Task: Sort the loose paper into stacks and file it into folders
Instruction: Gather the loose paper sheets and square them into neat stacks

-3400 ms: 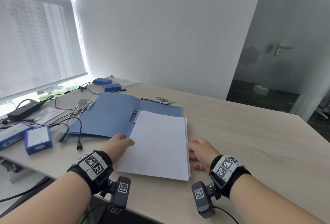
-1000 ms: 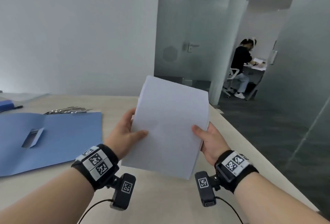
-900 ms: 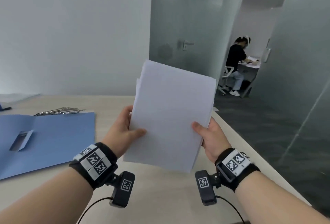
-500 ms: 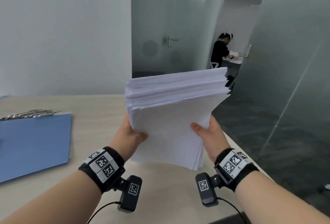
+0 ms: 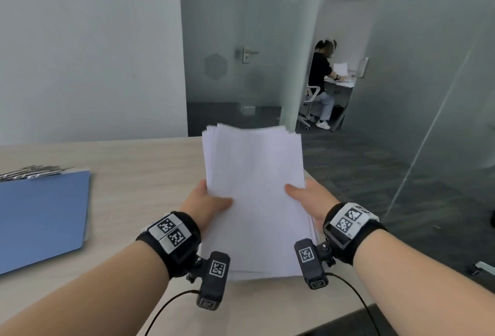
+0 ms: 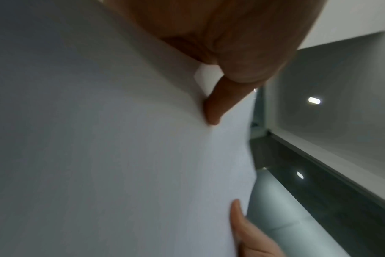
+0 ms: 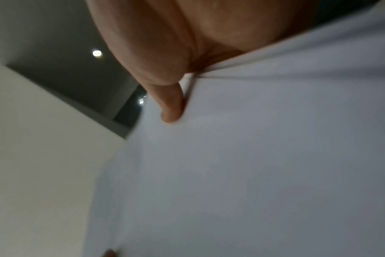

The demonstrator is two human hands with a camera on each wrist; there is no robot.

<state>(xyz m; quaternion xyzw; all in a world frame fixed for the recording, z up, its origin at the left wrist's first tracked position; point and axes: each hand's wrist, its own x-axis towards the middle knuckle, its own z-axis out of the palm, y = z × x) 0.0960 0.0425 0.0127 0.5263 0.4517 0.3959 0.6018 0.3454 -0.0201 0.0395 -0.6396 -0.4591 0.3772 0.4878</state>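
Above the near edge of the counter point(image 5: 139, 175), the paper stack point(image 5: 257, 196) now leans back toward the person with its broad face up, where half a second ago it was tipped forward showing its fanned top edge. By my reading the sheets are being jogged square before filing. The left hand point(image 5: 206, 204) and right hand point(image 5: 308, 201) grip opposite long edges, thumbs on top, fingers point(image 6: 248, 234) curled beneath. Both wrists are level, forearms converging. The blue folder point(image 5: 42, 218) lies well apart to the left.
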